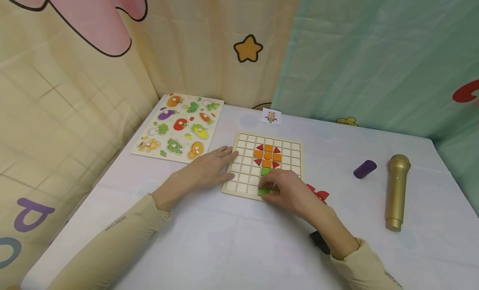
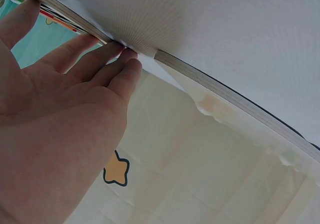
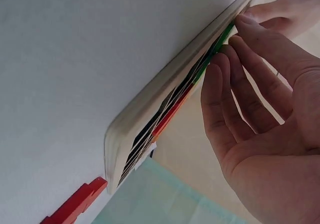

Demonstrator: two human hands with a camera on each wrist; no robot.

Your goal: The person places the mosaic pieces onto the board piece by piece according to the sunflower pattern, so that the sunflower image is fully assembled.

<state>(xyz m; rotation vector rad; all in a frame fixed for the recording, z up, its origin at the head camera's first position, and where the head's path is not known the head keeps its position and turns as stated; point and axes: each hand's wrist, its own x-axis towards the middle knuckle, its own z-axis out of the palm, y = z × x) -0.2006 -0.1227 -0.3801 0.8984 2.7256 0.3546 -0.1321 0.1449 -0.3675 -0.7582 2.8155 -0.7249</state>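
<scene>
A square wooden grid board point(image 1: 241, 188) lies on the table with orange, red and green pieces in its cells. Orange pieces point(image 1: 268, 148) form a cross around a centre circle, with small red triangles point(image 1: 276, 150) at its corners. Below them, green square pieces point(image 1: 263, 191) run down to the near edge, partly hidden by my right hand point(image 1: 288, 189). Its thumb and fingertips pinch the green square at that edge. My left hand point(image 1: 203, 169) rests against the board's left side, fingers spread and fairly straight, steadying nothing else. Loose red pieces point(image 1: 321, 195) lie beside my right wrist.
A vegetable puzzle board point(image 1: 168, 144) lies at the back left. Behind the grid board is a small picture card point(image 1: 271, 116). To the right lie a purple cylinder point(image 1: 364, 169) and a gold microphone point(image 1: 397, 192). A black object point(image 1: 319, 242) is partly under my right forearm.
</scene>
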